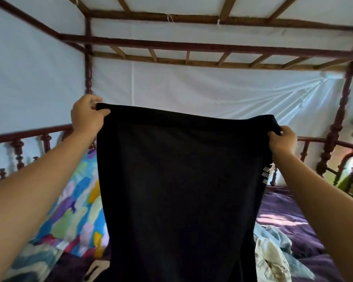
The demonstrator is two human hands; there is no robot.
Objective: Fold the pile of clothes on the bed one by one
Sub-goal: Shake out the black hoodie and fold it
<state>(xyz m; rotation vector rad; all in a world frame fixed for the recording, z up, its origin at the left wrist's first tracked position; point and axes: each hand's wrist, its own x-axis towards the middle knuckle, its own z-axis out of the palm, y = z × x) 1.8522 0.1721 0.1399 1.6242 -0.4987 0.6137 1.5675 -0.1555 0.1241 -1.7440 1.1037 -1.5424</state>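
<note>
Your left hand (87,118) and right hand (283,140) each pinch one top corner of a black garment (179,190), thumbs on the near side and the other fingers curled behind the cloth, where you cannot see them. You hold it up in the air in front of you, above the bed (289,218), stretched between the two hands with its upper edge sagging a little and the left corner higher than the right. The cloth hangs down past the lower edge of the view, so its bottom hem is cut off, and what kind of garment it is cannot be told. Some white print (265,174) shows along its right edge, too small and folded to read. The garment hides the middle of the bed; only part of a pile of pale clothes (273,253) peeks out at its lower right, lying on the purple cover. To the left a bright patterned pillow (73,212) is partly hidden too. Behind stands a dark wooden bed frame (192,45) hung with white cloth (192,88).
</note>
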